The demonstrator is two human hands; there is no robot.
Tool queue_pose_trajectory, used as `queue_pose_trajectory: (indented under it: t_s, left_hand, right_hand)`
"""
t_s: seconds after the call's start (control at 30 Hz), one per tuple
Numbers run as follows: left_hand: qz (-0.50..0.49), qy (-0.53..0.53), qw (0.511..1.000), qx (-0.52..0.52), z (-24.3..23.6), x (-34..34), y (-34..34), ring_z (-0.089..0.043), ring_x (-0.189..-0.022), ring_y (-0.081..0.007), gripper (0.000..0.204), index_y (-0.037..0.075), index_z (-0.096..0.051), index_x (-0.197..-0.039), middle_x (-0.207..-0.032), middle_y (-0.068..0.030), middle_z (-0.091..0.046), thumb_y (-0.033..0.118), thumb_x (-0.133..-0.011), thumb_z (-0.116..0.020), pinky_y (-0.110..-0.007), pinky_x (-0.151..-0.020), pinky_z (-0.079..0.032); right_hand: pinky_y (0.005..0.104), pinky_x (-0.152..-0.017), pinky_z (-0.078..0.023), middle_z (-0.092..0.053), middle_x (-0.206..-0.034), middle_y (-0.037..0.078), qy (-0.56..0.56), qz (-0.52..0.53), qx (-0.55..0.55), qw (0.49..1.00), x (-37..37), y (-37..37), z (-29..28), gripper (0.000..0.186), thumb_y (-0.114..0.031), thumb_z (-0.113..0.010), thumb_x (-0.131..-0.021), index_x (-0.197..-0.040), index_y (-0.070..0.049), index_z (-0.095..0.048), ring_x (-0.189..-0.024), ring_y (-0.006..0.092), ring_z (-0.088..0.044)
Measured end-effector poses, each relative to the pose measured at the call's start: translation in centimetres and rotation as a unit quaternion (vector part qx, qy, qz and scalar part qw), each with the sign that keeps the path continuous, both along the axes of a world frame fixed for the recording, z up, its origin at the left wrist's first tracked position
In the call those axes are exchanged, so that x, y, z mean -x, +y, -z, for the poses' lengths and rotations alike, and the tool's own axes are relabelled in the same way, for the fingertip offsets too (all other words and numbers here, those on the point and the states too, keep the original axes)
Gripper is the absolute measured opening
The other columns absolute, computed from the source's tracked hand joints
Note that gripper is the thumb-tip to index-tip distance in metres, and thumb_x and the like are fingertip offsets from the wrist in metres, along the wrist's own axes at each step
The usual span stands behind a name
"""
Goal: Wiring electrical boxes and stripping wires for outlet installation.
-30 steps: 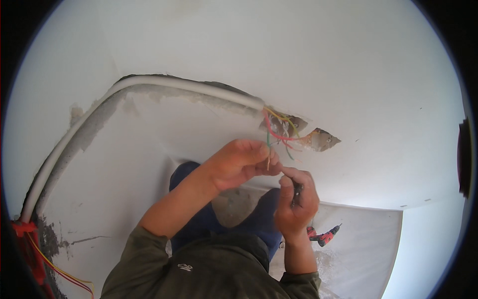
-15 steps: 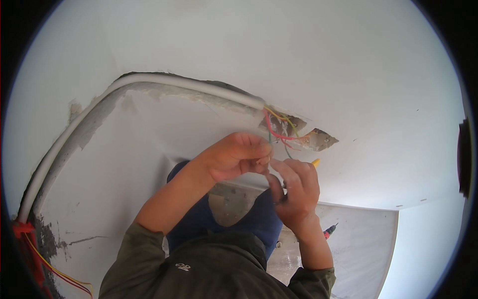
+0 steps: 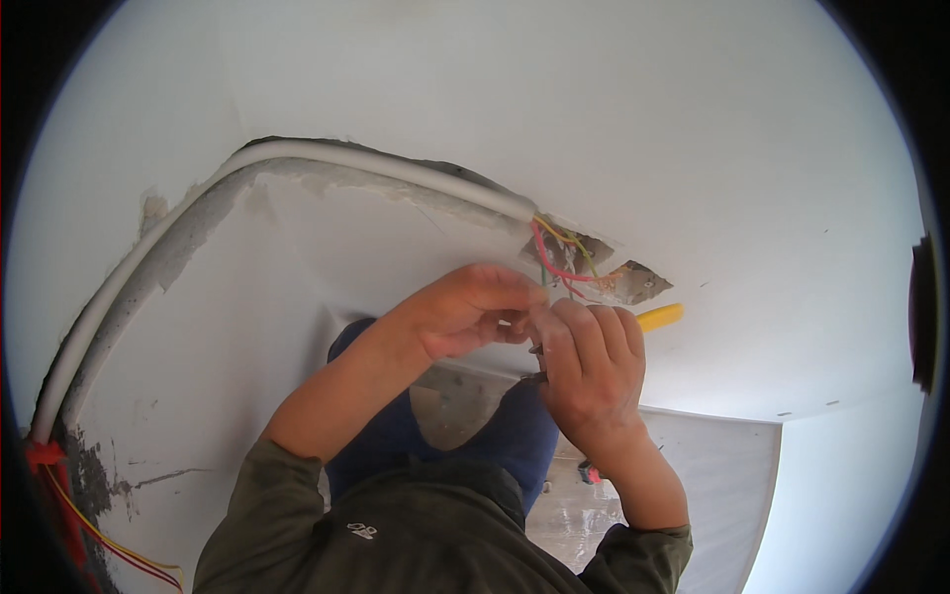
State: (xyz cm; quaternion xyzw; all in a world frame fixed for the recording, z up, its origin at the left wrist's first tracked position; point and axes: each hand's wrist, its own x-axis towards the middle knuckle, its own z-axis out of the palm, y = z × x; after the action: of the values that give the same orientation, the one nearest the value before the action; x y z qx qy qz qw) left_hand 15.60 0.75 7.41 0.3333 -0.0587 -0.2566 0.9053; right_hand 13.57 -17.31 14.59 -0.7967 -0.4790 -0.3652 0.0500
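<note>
Red wire (image 3: 550,263), yellow wire (image 3: 546,227) and green wire (image 3: 543,274) come out of the end of a white conduit (image 3: 416,178) at a broken-out wall opening (image 3: 597,247). My left hand (image 3: 480,307) is closed in a pinch just below them, on the green wire's lower part; its end is hidden by the fingers. My right hand (image 3: 594,361) is wrapped round yellow-handled pliers (image 3: 661,317). Their yellow grip sticks out to the right, and dark metal tips show on the left beside my left fingers. The two hands meet or nearly touch.
A second broken hole (image 3: 638,282) lies right of the opening. The conduit bends along a chiselled groove down to a red box (image 3: 45,455) at the left, where yellow and red wires (image 3: 119,543) hang. A partly hidden red-and-dark tool (image 3: 591,472) lies below my right wrist.
My right hand has moved up and closed in beside my left fingers. More of the yellow grip now shows at its right. My left hand has barely moved.
</note>
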Motion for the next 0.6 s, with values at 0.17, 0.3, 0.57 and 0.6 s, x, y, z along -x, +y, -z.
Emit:
queue_pose_trajectory:
  t_s: [0.17, 0.3, 0.57, 0.6]
  left_hand:
    - [-0.007, 0.020, 0.999, 0.026, 0.6, 0.0, -0.6, -0.057, -0.080, -0.0090, 0.012, 0.011, -0.069, -0.090, -0.085, 0.0028, -0.062, 0.022, -0.092, -0.071, -0.031, -0.078, -0.046]
    - [0.011, 0.006, 0.998, 0.060, 1.3, -0.4, -0.7, -0.056, -0.079, -0.0096, 0.014, 0.012, -0.067, -0.086, -0.083, 0.0031, -0.060, 0.023, -0.094, -0.070, -0.032, -0.079, -0.046]
    - [0.002, -0.031, 0.991, 0.126, 1.7, 0.1, -2.1, -0.058, -0.080, -0.0139, 0.020, 0.008, -0.065, -0.084, -0.083, -0.0016, -0.061, 0.023, -0.098, -0.064, -0.033, -0.079, -0.048]
    - [-0.023, -0.062, 0.991, 0.112, 1.9, 0.3, -2.2, -0.059, -0.079, -0.0146, 0.020, 0.008, -0.065, -0.085, -0.084, -0.0025, -0.063, 0.023, -0.098, -0.063, -0.033, -0.079, -0.048]
  right_hand:
    - [0.0363, -0.074, -0.048, -0.062, -0.096, 0.010, -0.048, -0.012, 0.034, 0.998, -0.5, -0.4, -0.2, 0.029, -0.009, -0.064, -0.074, -0.101, 0.000, -0.065, -0.082, 0.0227, -0.060]
    - [0.0367, -0.071, -0.048, -0.062, -0.094, 0.010, -0.062, -0.010, 0.031, 0.998, -0.6, 0.1, 0.0, 0.023, -0.008, -0.064, -0.074, -0.096, -0.001, -0.064, -0.081, 0.0232, -0.060]
    - [0.0351, -0.061, -0.047, -0.061, -0.071, 0.006, 0.111, 0.111, -0.219, 0.963, 0.6, 1.5, 3.0, 0.017, -0.008, -0.077, -0.077, -0.086, -0.006, -0.062, -0.062, 0.0216, -0.060]
    - [0.0351, -0.061, -0.047, -0.061, -0.071, 0.006, 0.112, 0.111, -0.218, 0.963, 1.0, 2.1, 3.2, 0.017, -0.008, -0.077, -0.077, -0.086, -0.006, -0.062, -0.062, 0.0216, -0.060]
